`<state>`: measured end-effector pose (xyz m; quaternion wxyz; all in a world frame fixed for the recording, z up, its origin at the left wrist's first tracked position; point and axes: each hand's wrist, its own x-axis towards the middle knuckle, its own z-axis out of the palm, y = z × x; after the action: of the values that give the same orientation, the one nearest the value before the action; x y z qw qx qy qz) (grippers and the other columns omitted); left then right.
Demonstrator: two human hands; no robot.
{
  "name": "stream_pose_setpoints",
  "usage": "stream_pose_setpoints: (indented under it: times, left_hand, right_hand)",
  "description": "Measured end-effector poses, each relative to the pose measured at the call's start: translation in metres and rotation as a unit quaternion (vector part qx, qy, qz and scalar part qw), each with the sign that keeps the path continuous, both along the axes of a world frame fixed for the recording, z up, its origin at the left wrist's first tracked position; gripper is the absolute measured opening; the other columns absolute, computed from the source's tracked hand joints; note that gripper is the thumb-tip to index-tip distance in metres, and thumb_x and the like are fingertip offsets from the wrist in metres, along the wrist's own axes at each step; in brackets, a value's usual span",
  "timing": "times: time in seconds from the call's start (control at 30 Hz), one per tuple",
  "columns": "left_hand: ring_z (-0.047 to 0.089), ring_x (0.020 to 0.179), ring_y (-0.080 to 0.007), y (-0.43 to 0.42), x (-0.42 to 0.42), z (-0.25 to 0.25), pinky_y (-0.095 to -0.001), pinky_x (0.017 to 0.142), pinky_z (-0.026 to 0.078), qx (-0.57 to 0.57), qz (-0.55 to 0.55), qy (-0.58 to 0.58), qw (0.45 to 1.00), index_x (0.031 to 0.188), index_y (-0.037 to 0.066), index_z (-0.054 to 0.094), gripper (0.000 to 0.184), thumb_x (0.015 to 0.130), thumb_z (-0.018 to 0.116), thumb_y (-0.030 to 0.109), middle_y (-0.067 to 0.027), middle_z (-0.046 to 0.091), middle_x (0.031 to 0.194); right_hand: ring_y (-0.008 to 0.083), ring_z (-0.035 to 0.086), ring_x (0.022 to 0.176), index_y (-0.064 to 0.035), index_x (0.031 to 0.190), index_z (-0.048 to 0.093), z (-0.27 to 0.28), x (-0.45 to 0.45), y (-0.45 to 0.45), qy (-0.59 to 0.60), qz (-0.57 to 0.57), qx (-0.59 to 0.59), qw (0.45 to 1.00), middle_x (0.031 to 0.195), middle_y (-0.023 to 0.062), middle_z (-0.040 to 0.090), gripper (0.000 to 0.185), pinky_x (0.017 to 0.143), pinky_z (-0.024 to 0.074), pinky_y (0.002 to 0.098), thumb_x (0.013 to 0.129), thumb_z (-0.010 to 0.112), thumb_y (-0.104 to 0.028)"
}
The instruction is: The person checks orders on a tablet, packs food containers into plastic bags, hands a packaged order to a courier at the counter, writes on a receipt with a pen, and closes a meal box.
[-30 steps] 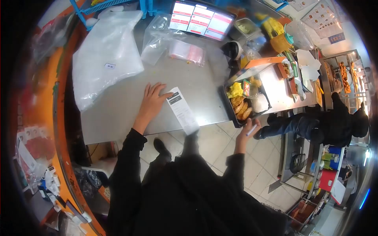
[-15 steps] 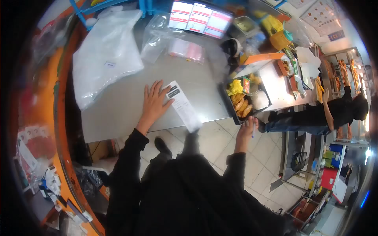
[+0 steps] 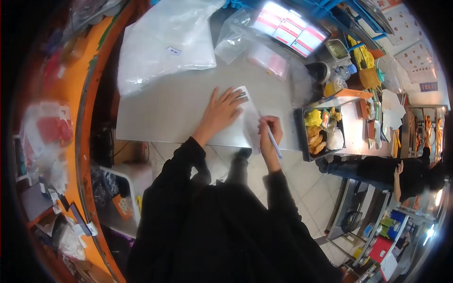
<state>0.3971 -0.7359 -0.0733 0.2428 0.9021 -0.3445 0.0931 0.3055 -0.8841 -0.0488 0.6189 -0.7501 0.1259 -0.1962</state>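
Note:
A long white paper receipt (image 3: 250, 123) lies on the steel table (image 3: 160, 113), its lower end at the front edge. My left hand (image 3: 221, 113) rests flat with fingers spread, the fingertips on the receipt's left side. My right hand (image 3: 270, 134) is closed around a pen (image 3: 274, 143), over the receipt's right side. The pen's rear end points down toward me; its tip is hidden by the fingers. Right of that hand stands a black food box (image 3: 304, 137) holding browned pieces, a yellow wrapper and a white lump.
A stack of white plastic bags (image 3: 165, 47) covers the table's back left. A lit screen (image 3: 290, 28) stands at the back, with pink-and-white packets (image 3: 269, 59) before it. Bottles and containers (image 3: 339, 75) crowd the back right. A person in dark clothes (image 3: 382, 172) stands at far right.
My right hand has moved left with the pen, from beside the food box to the receipt. My left hand still lies on the receipt. The view has shifted.

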Motion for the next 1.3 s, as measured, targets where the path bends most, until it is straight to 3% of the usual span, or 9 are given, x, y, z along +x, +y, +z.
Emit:
stream_pose_setpoints:
  times: [0.1,0.2,0.3,0.83,0.9,1.0,1.1,1.23,1.3]
  left_hand:
    - [0.031,0.122,-0.0195,0.002,-0.001,0.005,-0.0483,0.101,0.015,-0.023,0.0,0.014,1.0,0.111,0.018,0.052,0.035,0.079,0.053,0.033,-0.0016,0.043,0.125]
    - [0.03,0.122,-0.0199,0.004,0.0,0.004,-0.0483,0.101,0.013,-0.043,-0.004,0.021,0.999,0.109,0.018,0.053,0.039,0.076,0.057,0.038,-0.0016,0.042,0.125]
    - [0.03,0.121,-0.0193,0.004,0.002,0.005,-0.0481,0.102,0.013,-0.044,-0.01,0.04,0.998,0.108,0.018,0.054,0.039,0.075,0.057,0.038,-0.0009,0.042,0.125]
    - [0.032,0.12,-0.0194,0.004,0.004,0.003,-0.0475,0.102,0.012,-0.05,-0.013,0.039,0.998,0.107,0.018,0.054,0.04,0.073,0.059,0.039,-0.0007,0.043,0.122]
    - [0.031,0.12,-0.0194,0.004,0.004,0.003,-0.0475,0.102,0.012,-0.049,-0.014,0.039,0.998,0.107,0.018,0.054,0.04,0.073,0.059,0.039,-0.0007,0.043,0.122]
    - [0.031,0.12,-0.0193,0.004,0.003,0.005,-0.0475,0.102,0.012,-0.05,-0.012,0.046,0.998,0.107,0.018,0.054,0.04,0.073,0.058,0.039,-0.0006,0.043,0.122]
    - [0.032,0.12,-0.0191,0.004,0.003,0.004,-0.0474,0.102,0.013,-0.049,-0.011,0.044,0.998,0.107,0.018,0.054,0.039,0.074,0.058,0.039,-0.0004,0.043,0.122]
    - [0.032,0.12,-0.0188,0.004,0.004,0.003,-0.0471,0.102,0.013,-0.049,-0.01,0.034,0.998,0.106,0.018,0.054,0.039,0.074,0.058,0.039,-0.0004,0.044,0.122]
    - [0.032,0.12,-0.0187,0.004,0.004,0.004,-0.047,0.102,0.013,-0.049,-0.011,0.035,0.998,0.107,0.018,0.054,0.04,0.074,0.058,0.039,-0.0004,0.044,0.122]
  right_hand:
    - [0.0072,0.051,0.06,-0.0003,0.077,0.052,-0.015,0.014,0.002,-0.002,0.004,-0.041,0.999,0.064,0.0051,0.056,0.01,0.053,0.0403,0.0207,0.08,0.056,-0.009]
    - [0.0044,0.043,0.051,-0.002,0.062,0.046,-0.029,0.01,-0.006,0.014,-0.021,-0.018,1.0,0.053,0.0014,0.049,0.021,0.046,0.0344,0.0202,0.079,0.056,-0.008]
    - [0.0041,0.024,0.048,-0.0049,0.051,0.031,-0.034,0.006,-0.008,-0.008,-0.084,-0.03,0.996,0.046,-0.0032,0.031,0.036,0.042,0.0188,0.0238,0.079,0.053,-0.005]
    - [0.0048,0.026,0.047,-0.0033,0.052,0.032,-0.033,0.004,-0.006,0.003,-0.041,-0.073,0.997,0.046,-0.0015,0.031,0.033,0.041,0.0213,0.0244,0.077,0.053,-0.004]
    - [0.0049,0.026,0.047,-0.0029,0.052,0.033,-0.029,0.004,-0.005,0.035,-0.017,-0.125,0.991,0.046,-0.0008,0.031,0.032,0.041,0.0222,0.0245,0.076,0.054,-0.005]
    - [0.0049,0.027,0.047,-0.0027,0.052,0.034,-0.02,0.007,0.0,0.026,-0.071,-0.106,0.992,0.045,0.0,0.032,0.031,0.041,0.023,0.0245,0.076,0.054,-0.005]
    - [0.0048,0.028,0.047,-0.0026,0.052,0.035,-0.027,0.004,-0.004,0.025,-0.012,-0.117,0.993,0.045,-0.0003,0.034,0.031,0.041,0.0237,0.0244,0.077,0.054,-0.005]
    - [0.0043,0.028,0.047,-0.0025,0.051,0.033,-0.031,0.006,-0.006,0.028,-0.038,-0.094,0.994,0.045,-0.0007,0.035,0.033,0.041,0.0249,0.0233,0.077,0.053,-0.005]
    - [0.0035,0.029,0.047,-0.0043,0.052,0.033,-0.036,0.007,-0.01,0.013,-0.061,-0.031,0.998,0.047,-0.0021,0.036,0.035,0.042,0.0258,0.0217,0.079,0.055,-0.009]
